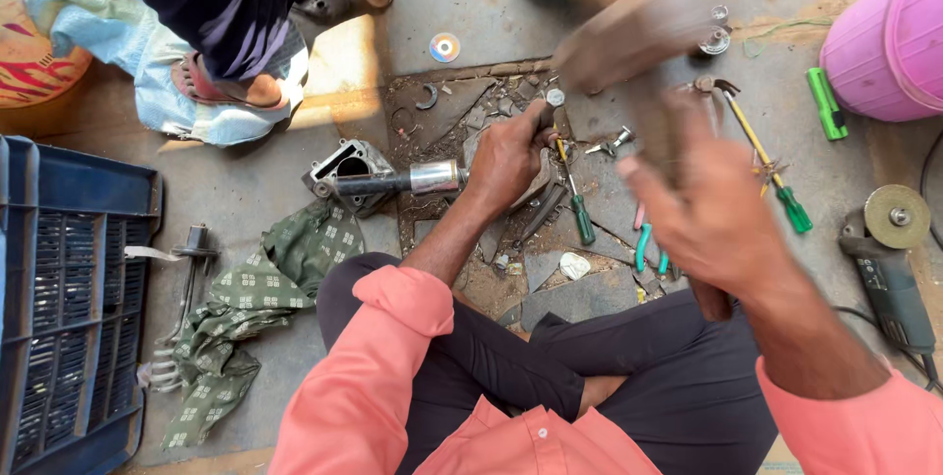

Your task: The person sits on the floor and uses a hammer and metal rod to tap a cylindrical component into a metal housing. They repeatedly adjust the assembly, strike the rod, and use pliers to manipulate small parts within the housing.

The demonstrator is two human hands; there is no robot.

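A grey concrete floor (295, 190), cracked and broken up at its middle, is seen from above, with the person seated cross-legged on it in a salmon-pink shirt and dark trousers. A dark blue slatted plastic crate (69, 288) stands at the left edge and a pink plastic tub (889, 38) at the upper right; another person's sandalled foot (231, 87) rests at the top left. A green patterned cloth (255, 298) lies crumpled beside the crate, and a grey angle grinder (889, 259) lies at the right. A grey cast metal engine part (344, 172) with a polished steel shaft (413, 180) lies just left of the left hand (506, 161), whose grip is closed around a small upright metal punch or pin (552, 107), pressed to the broken floor. The right hand (712, 215) is raised, its grip clamped on the handle of a blurred hammer (638, 33). A striking step is judged to be in hand; a true blow on the punch head, clear of the fingers, is called for. Green-handled screwdrivers (580, 210) lie between the hands.
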